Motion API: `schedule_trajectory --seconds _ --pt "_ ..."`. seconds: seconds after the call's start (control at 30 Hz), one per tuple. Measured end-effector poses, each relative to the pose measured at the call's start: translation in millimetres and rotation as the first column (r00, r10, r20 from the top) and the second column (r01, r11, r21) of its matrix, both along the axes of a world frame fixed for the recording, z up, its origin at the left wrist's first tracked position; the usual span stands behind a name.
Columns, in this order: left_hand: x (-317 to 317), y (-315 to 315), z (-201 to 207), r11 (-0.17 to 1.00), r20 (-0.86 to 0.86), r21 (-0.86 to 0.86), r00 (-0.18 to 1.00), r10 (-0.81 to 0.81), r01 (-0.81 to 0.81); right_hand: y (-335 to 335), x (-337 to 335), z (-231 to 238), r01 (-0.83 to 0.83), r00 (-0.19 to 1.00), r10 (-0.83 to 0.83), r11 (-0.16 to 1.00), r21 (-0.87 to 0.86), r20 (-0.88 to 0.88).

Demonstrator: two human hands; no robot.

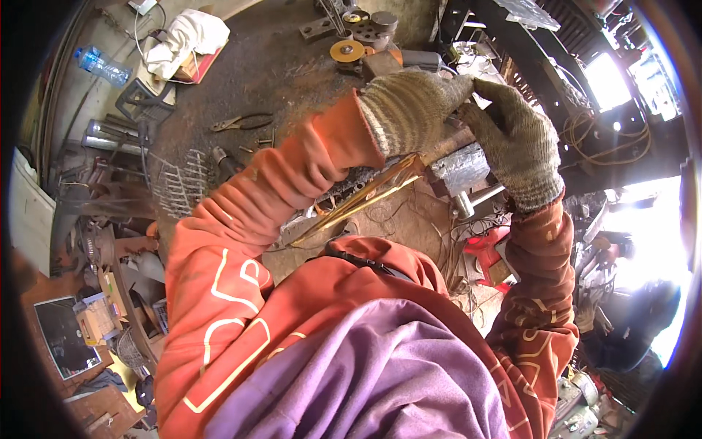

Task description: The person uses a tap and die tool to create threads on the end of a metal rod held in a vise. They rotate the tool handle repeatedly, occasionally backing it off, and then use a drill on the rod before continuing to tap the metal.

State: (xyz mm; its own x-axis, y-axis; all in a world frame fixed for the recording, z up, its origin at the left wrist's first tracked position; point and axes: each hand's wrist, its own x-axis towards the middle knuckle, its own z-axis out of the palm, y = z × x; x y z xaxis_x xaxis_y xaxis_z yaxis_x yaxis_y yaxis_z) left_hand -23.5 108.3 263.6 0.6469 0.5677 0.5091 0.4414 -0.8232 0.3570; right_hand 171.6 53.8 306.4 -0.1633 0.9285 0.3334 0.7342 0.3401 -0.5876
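Note:
My left hand point(409, 110), in a striped knit glove, reaches across the workbench with its back toward me and its fingers curled. Close beside it, my right hand point(519, 143), gloved alike, bends its fingers and thumb in so that the tips meet the left fingertips. Whatever lies between the fingers is hidden. Under the hands sits a rusty metal piece point(447, 144), next to a shiny silver block point(462, 172) with a round bar, which looks like part of a vise. Long brass-coloured strips point(358, 205) slant down from there toward my body.
An angle grinder point(347, 51) with a yellowish disc lies beyond my left hand. Pliers point(243, 122) rest on the dark bench point(270, 73). At the far left are a white cloth point(189, 40) and a plastic bottle point(102, 66). Coiled wire point(607, 146) hangs at the right.

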Motion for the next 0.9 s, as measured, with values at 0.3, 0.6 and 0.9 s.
schedule_trajectory --seconds 0.3,0.6,0.9 --pt "-30.5 -3.0 17.5 0.967 -0.035 -0.255 0.999 0.014 -0.022 24.6 21.3 17.3 -0.241 0.968 0.237 0.811 -0.533 -0.078" --pt "-22.1 9.3 -9.1 0.997 0.047 0.043 0.997 0.057 -0.059 69.2 46.6 -40.8 -0.823 0.550 0.760 0.564 0.070 0.345" --pt "7.5 76.9 -17.5 0.963 0.177 -0.212 0.976 -0.130 0.166 5.8 1.7 -25.7 -0.306 0.930 0.123 0.780 -0.546 -0.347"
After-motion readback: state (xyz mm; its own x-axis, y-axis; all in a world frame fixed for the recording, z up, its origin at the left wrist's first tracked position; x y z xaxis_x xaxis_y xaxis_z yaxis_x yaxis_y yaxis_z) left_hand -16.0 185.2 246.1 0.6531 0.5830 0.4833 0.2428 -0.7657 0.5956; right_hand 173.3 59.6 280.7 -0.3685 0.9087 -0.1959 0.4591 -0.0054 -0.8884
